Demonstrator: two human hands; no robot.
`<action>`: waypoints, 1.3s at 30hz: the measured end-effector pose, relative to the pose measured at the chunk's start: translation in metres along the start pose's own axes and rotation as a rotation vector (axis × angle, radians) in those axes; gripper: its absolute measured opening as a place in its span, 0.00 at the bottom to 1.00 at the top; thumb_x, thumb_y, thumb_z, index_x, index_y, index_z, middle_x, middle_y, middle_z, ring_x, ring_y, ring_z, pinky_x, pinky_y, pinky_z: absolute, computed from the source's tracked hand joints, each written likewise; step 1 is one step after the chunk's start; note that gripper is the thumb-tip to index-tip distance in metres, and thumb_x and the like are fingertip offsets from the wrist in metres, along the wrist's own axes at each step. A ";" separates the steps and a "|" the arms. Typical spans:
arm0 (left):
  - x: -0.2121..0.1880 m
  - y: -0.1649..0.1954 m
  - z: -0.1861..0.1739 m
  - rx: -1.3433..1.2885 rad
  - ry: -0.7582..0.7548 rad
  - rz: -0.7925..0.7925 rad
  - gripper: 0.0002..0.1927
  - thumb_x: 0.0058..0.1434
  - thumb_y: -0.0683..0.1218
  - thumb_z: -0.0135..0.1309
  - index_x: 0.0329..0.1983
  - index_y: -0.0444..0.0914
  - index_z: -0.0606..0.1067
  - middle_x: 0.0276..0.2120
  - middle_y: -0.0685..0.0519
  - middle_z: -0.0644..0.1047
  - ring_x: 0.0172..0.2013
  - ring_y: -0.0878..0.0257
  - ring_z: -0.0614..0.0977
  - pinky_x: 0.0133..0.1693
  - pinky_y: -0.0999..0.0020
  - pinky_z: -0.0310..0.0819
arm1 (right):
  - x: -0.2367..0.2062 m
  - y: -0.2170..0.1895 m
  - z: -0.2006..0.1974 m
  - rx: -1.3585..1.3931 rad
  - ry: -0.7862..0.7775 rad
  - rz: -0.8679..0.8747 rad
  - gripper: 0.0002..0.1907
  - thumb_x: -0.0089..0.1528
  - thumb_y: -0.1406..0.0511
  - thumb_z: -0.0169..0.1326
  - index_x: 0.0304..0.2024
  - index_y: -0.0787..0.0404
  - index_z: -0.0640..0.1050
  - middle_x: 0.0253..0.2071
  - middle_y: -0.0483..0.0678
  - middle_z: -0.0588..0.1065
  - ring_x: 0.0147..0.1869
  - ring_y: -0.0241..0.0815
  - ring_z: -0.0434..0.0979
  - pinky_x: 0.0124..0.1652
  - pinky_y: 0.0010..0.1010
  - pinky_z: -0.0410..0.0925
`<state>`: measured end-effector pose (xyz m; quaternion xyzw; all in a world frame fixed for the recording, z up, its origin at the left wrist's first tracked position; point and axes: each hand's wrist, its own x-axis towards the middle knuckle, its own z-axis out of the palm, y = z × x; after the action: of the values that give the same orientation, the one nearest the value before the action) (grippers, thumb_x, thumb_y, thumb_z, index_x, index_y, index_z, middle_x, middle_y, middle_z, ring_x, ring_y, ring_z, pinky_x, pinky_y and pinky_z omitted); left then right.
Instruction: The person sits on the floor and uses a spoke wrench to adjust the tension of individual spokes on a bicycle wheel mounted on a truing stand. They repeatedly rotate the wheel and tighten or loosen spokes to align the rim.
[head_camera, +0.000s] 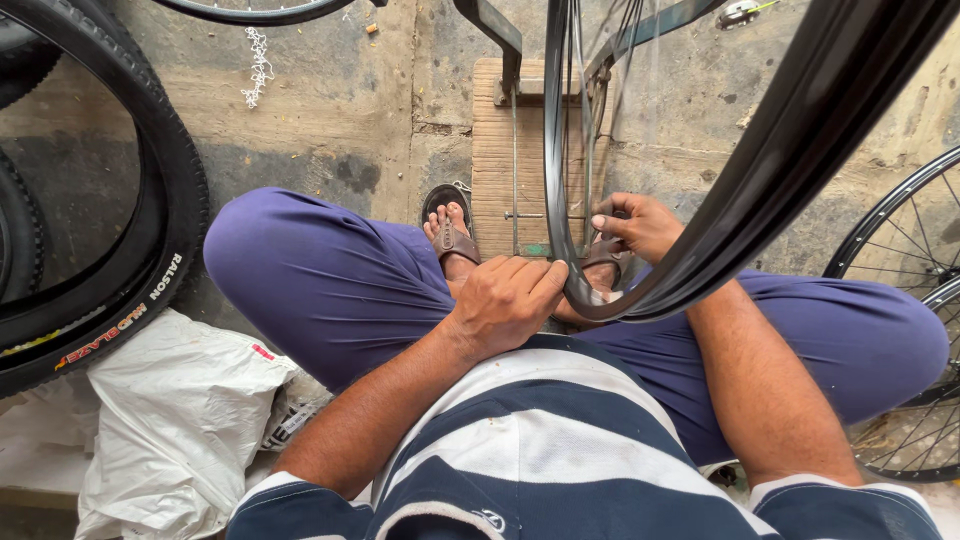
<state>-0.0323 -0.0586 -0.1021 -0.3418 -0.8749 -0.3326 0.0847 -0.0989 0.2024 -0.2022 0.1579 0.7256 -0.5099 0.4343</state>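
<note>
Two hands work one black rim (556, 150) standing at twelve o'clock: left hand (508, 300) closed on its lower edge, right hand (640, 225) pinching the spokes. Fingers could get nipped if the rim spins.

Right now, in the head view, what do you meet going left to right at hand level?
Black tyre → white plastic bag → left hand → wheel rim → right hand → spoked wheel.
</note>
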 end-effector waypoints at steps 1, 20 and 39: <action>0.000 0.000 0.000 -0.001 0.003 0.002 0.13 0.61 0.44 0.58 0.47 0.33 0.75 0.32 0.52 0.76 0.33 0.60 0.81 0.35 0.65 0.72 | 0.001 -0.001 0.000 -0.027 -0.009 -0.026 0.12 0.67 0.61 0.55 0.43 0.65 0.79 0.33 0.43 0.76 0.36 0.33 0.76 0.38 0.28 0.72; -0.001 0.000 0.001 -0.025 0.028 0.008 0.13 0.61 0.43 0.59 0.47 0.33 0.75 0.33 0.52 0.76 0.34 0.60 0.81 0.35 0.65 0.72 | 0.000 -0.008 0.004 0.082 -0.031 0.097 0.20 0.70 0.53 0.48 0.46 0.64 0.79 0.37 0.47 0.78 0.40 0.40 0.78 0.44 0.36 0.72; -0.007 -0.003 -0.006 -0.183 0.168 0.071 0.14 0.61 0.45 0.59 0.48 0.35 0.75 0.34 0.53 0.77 0.33 0.60 0.80 0.35 0.63 0.73 | -0.019 -0.020 0.000 -0.156 0.287 -0.449 0.11 0.66 0.69 0.57 0.49 0.67 0.80 0.37 0.47 0.79 0.38 0.33 0.76 0.37 0.25 0.70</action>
<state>-0.0296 -0.0685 -0.1016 -0.3498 -0.8181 -0.4351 0.1379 -0.1021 0.1980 -0.1752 0.0301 0.8337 -0.5082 0.2140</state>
